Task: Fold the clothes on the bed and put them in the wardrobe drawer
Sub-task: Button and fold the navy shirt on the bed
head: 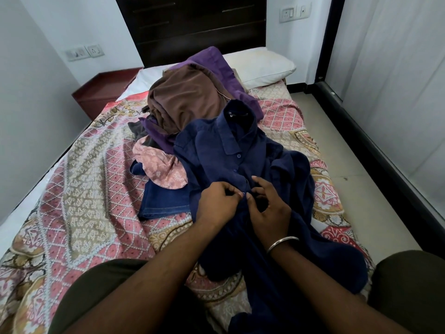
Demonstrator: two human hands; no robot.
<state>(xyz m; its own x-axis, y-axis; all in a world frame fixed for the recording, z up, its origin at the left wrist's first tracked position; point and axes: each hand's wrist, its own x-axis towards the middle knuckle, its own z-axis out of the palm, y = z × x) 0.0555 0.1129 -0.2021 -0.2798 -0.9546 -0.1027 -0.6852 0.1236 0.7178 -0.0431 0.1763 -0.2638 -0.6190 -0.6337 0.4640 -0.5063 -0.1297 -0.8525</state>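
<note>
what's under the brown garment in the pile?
The brown garment tops the pile. A purple garment shows behind and below it, with a dark grey piece at the lower left. Anything directly beneath the brown garment is covered, and can't be seen.

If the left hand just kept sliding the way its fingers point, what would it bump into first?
Most likely the right hand: the left hand pinches the navy shirt at its button strip, fingers aimed across at the right fingers close by. Depth is hard to judge.
</note>
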